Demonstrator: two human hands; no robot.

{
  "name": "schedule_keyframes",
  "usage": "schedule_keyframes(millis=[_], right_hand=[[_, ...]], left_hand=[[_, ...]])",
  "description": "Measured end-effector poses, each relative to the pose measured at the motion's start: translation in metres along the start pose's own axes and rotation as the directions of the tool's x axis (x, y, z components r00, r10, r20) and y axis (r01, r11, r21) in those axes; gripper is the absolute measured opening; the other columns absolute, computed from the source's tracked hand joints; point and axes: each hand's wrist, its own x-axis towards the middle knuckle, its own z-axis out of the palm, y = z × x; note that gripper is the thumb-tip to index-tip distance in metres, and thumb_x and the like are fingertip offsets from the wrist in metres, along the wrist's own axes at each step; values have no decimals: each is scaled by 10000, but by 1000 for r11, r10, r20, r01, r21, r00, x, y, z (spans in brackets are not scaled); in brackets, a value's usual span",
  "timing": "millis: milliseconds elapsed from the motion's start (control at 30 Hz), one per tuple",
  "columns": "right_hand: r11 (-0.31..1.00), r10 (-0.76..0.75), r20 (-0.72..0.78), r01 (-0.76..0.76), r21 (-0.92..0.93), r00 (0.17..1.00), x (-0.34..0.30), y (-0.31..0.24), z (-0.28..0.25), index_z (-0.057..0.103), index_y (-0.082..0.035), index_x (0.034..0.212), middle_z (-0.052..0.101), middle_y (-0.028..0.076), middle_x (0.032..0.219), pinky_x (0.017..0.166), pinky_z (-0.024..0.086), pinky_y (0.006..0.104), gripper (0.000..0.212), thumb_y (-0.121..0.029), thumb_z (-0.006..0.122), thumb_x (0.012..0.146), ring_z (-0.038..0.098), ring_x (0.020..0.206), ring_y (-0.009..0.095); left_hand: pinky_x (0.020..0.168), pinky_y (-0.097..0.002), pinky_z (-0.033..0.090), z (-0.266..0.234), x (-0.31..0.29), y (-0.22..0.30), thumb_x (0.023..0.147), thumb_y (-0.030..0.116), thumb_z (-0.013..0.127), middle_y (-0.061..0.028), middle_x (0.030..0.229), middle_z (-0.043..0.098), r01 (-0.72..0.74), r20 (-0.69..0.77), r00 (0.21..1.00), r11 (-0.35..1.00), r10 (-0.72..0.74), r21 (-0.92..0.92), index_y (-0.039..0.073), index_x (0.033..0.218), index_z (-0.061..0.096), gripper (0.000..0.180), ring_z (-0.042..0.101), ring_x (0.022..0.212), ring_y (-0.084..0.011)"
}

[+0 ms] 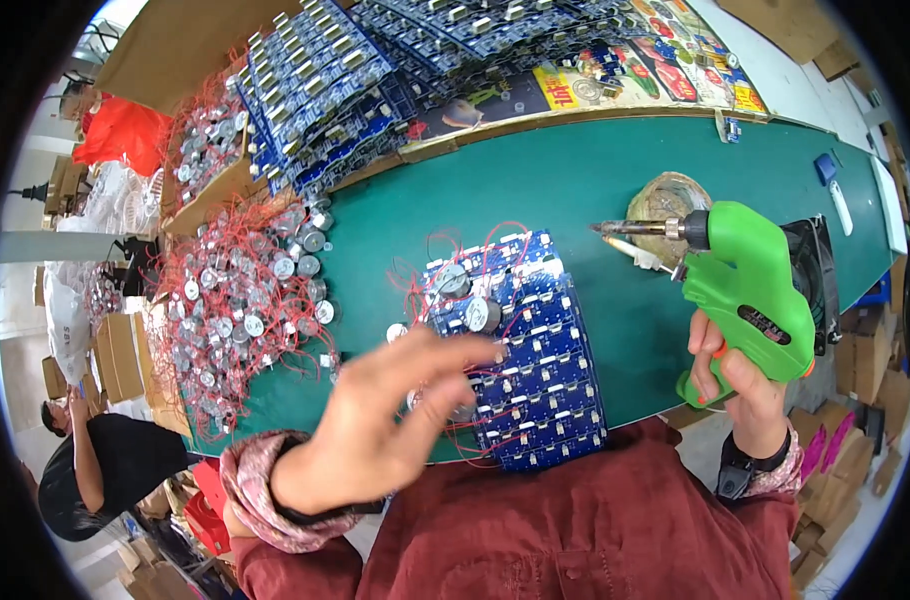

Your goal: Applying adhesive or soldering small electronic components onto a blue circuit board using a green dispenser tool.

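Observation:
My right hand (737,385) grips the handle of a green soldering gun (750,285), its metal tip pointing left. Beneath that tip stands a round, stained bowl-like container (667,200), with a thin white stick lying against its near side. My left hand (390,410) hovers at the left edge of a blue circuit board panel (540,385). Its thumb and forefinger are apart, with nothing visible between them. Round silver parts (482,315) with thin red wires sit on the panel's upper left. Others beside the panel are partly hidden by my left hand.
A large heap of round silver parts with red wires (250,310) covers the left of the green table (455,185). Stacked blue circuit panels (320,85) stand on a raised cardboard ledge behind. A black fan (813,270) is behind the gun. Another person (110,470) is at far left.

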Motion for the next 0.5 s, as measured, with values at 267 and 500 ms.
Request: schedule_keyframes(millis=[267,500], right_hand=[[996,-35,68,29,84,997,11,-5,4,541,9,1046,544,180,1010,529,457,247,311,-177,677,838,564,599,139],[991,-113,159,101,82,981,34,-7,35,452,-56,1200,425,111,1238,690,570,305,525,73,687,748,560,1130,327]], left_hand=[[806,-295,534,-7,25,-1,992,77,462,-42,876,558,321,216,928,355,-305,-878,-26,1238,523,274,572,763,-117],[872,-360,520,13,36,10,896,17,507,-76,974,530,52,93,933,-127,-346,-991,32,1118,507,223,547,843,-156]])
